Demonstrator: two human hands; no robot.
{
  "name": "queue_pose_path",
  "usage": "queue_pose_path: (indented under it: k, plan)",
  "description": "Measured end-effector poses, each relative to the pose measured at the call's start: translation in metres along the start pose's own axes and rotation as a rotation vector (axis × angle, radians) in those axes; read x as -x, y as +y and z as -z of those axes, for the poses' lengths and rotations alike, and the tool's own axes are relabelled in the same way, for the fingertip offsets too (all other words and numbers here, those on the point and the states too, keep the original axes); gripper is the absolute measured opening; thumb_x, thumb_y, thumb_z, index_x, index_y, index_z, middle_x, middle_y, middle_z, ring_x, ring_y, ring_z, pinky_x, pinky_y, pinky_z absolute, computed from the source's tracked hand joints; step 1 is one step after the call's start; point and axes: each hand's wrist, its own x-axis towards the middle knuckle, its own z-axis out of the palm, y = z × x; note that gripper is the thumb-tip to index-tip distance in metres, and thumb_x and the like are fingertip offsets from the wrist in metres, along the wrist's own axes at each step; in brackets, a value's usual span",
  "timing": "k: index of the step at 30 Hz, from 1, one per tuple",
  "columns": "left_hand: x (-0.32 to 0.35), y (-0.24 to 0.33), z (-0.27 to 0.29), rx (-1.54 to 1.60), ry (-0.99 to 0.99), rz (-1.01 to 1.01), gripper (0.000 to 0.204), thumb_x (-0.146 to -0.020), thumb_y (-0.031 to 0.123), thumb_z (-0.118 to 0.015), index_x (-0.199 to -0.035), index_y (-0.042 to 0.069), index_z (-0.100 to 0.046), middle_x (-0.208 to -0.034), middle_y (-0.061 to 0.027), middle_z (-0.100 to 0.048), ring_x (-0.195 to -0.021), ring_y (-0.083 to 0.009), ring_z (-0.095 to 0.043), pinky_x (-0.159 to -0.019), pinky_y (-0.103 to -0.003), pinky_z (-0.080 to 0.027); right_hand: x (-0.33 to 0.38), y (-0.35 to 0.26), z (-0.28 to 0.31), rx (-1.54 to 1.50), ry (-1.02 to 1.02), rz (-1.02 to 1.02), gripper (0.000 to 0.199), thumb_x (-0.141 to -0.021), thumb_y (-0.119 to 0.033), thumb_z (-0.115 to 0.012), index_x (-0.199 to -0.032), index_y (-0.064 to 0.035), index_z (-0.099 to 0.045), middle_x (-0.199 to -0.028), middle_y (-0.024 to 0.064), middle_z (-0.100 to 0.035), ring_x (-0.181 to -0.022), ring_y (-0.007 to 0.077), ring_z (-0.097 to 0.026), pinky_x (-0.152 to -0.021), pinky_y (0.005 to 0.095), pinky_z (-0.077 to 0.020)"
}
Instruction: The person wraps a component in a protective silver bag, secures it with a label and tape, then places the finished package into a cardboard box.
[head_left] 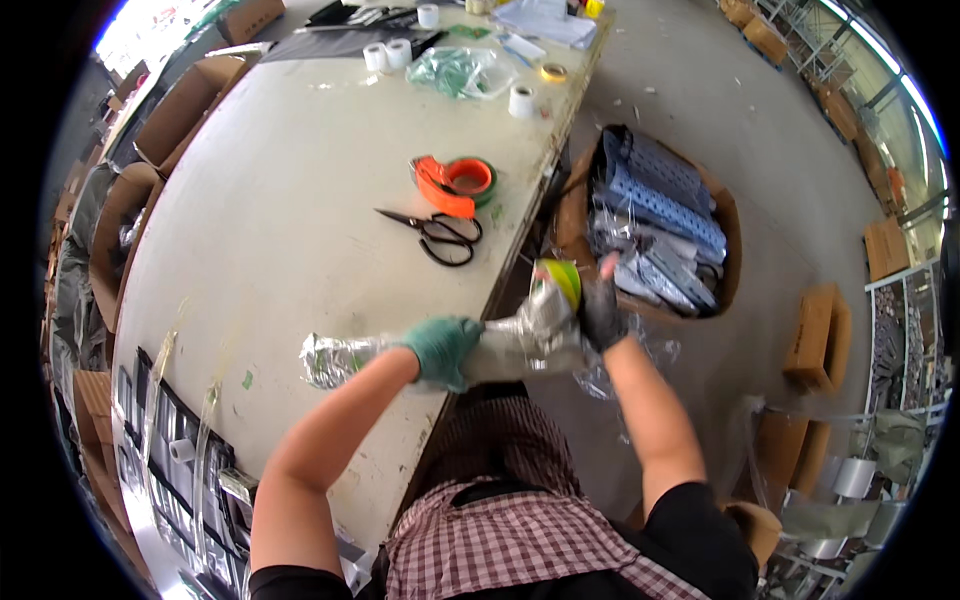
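My left hand [445,350], in a green glove, is closed round a long bundle wrapped in clear, shiny plastic film [345,358]. The bundle lies across the table's near edge, its left end over the table and its right part out past the edge. My right hand [603,315], in a dark grey glove with the thumb tip bare, is closed at a roll of clear film [562,285] with a yellow-green band, beside the bundle's right end. Its fingers are partly hidden. Loose film hangs below this hand. What the bundle contains is hard to make out.
Black-handled scissors [445,237] and an orange tape dispenser [447,188] lie on the white table [270,210]. A carton [735,240] of blue perforated pieces and plastic-wrapped parts stands right of the table. Black strips [165,440] lie at lower left; white rolls [521,101] stand farther back.
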Motion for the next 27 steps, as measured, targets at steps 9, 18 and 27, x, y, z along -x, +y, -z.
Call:
queue_pose_path:
  k: [9,18,27]
  plan:
    - [0.001,-0.001,0.011,-0.06,-0.174,-0.01,0.09,-0.058,0.04,-0.082,-0.132,0.006,-0.045,-0.122,-0.013,-0.057,-0.114,-0.0304,-0.055,-0.099,-0.043,-0.041,-0.024,0.051,0.042,0.115,0.139,-0.455,0.055,-0.098,-0.048,-0.04,-0.115,0.0009,-0.057,-0.102,0.0141,-0.066,-0.086,0.0269,-0.067,-0.08,0.0362,-0.0552]
    - [-0.008,0.046,-0.016,-0.23,-0.035,-0.035,0.088,-0.062,0.038,-0.079,-0.134,0.001,-0.044,-0.121,-0.0109,-0.055,-0.114,-0.0271,-0.052,-0.102,-0.042,-0.037,0.013,0.136,0.075,-0.36,0.137,-0.208,0.036,-0.097,-0.035,-0.047,-0.106,-0.0025,-0.059,-0.099,0.0098,-0.064,-0.089,0.0223,-0.062,-0.082,0.0337,-0.0512]
    - [-0.026,0.001,0.011,-0.099,-0.011,0.199,0.086,-0.054,0.048,-0.081,-0.124,0.008,-0.051,-0.106,-0.0134,-0.065,-0.094,-0.0301,-0.064,-0.083,-0.04,-0.051,0.064,-0.044,-0.092,-0.262,-0.297,0.093,0.115,-0.074,-0.086,-0.036,-0.146,0.0024,-0.023,-0.133,0.0186,-0.047,-0.118,0.0256,-0.05,-0.103,0.0413,-0.0393]
